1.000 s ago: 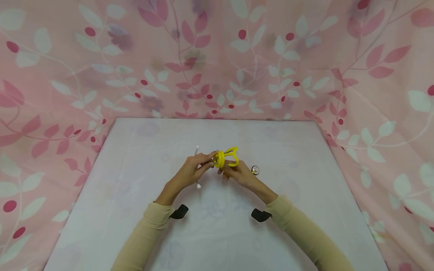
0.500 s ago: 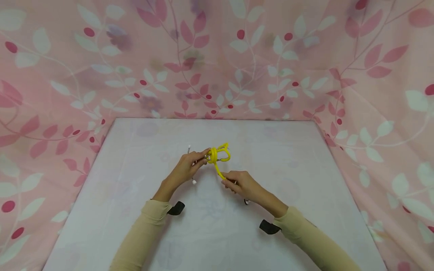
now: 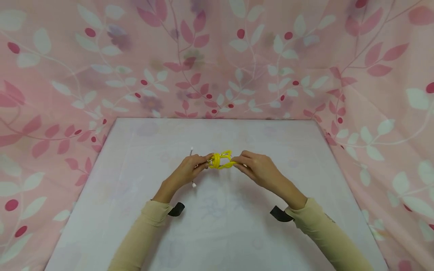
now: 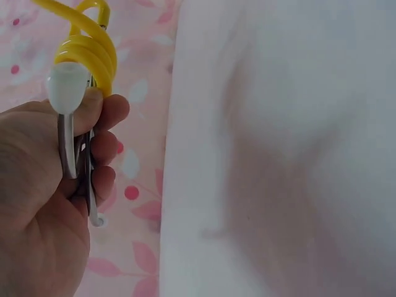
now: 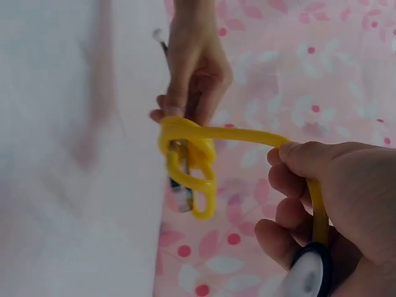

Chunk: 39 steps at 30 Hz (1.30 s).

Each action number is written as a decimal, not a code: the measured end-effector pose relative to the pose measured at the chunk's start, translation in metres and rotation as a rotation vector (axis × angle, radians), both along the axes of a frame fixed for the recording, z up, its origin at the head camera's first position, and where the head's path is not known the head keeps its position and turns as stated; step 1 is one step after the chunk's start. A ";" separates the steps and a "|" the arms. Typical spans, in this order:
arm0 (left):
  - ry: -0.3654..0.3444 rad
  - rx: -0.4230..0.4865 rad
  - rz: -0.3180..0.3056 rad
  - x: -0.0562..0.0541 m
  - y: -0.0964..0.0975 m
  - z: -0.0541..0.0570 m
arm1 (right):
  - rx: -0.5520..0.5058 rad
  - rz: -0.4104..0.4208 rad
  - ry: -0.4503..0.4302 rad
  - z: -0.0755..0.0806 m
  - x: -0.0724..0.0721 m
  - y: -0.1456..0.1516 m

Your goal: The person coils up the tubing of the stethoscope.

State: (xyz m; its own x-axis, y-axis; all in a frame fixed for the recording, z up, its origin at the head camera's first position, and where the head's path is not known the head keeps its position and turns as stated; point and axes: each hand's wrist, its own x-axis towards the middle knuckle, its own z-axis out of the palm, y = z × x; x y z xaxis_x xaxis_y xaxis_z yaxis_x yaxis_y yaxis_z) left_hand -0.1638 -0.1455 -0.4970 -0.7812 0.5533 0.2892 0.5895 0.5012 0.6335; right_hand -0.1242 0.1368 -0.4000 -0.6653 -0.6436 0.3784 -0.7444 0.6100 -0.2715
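Observation:
A stethoscope with yellow tubing is held up over the table between both hands. My left hand grips its metal ear tubes; a white eartip stands above the thumb in the left wrist view. Several turns of the tubing are wrapped round the bundle just past the left fingertips, with a loop sticking out toward the right. My right hand pinches the loose length of tubing, stretched from the coil in the right wrist view. The round chest piece hangs at the right palm, partly cut off by the frame.
A table under a white cloth lies below the hands. Pink floral curtain stands behind it and along both sides. Black wrist mounts stick out from the sleeves.
The right hand, earlier close against the coil, has drawn the tubing down toward me, then moved up and right with it. The left hand keeps its grip with only a slight shift.

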 end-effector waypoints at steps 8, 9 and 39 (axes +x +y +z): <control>-0.041 -0.012 -0.119 0.015 0.014 0.011 | -0.094 -0.027 -0.009 0.006 -0.024 0.004; -0.044 -0.007 -0.128 0.016 0.015 0.012 | -0.112 -0.031 -0.021 0.004 -0.027 0.005; 0.086 0.256 -0.075 0.020 0.026 0.024 | -0.760 -0.062 -1.011 -0.096 -0.035 -0.020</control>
